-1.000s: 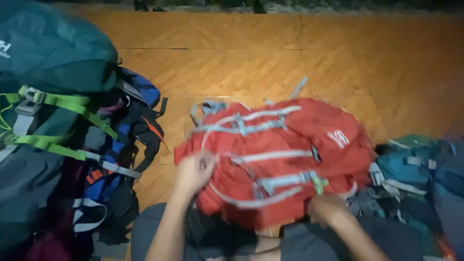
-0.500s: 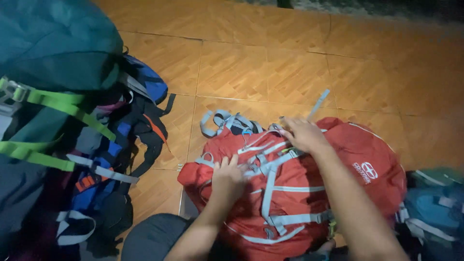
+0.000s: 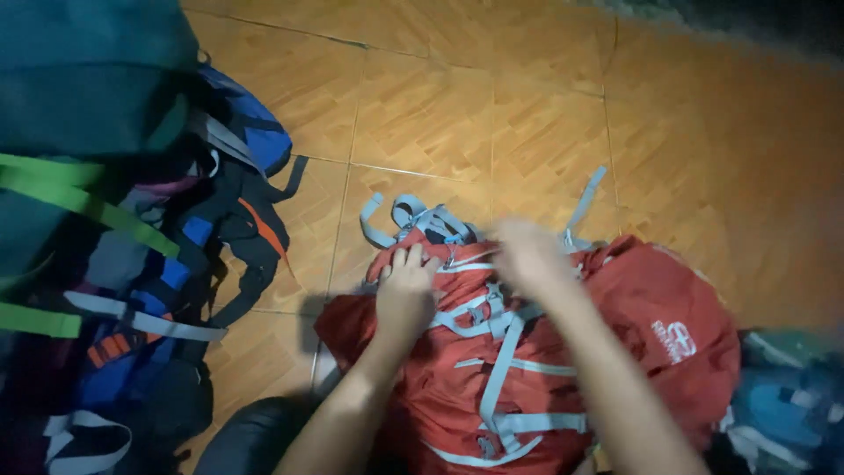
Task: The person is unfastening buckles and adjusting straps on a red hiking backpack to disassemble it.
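Lower centre of frame: red backpack lies on the tiled floor, long axis running top-to-bottom. Left hand presses flat on its upper end; right hand blurred at the grey straps, grip unclear.

Tan tiled floor: red backpack, blue-black backpack, teal pack.

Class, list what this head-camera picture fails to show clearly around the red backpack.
- Right hand: motion-blurred, so its grip is unclear.
- Red backpack: lower end cut off by the bottom edge, partly covered by both arms.
- Teal bag: cut off at the right edge, dim.
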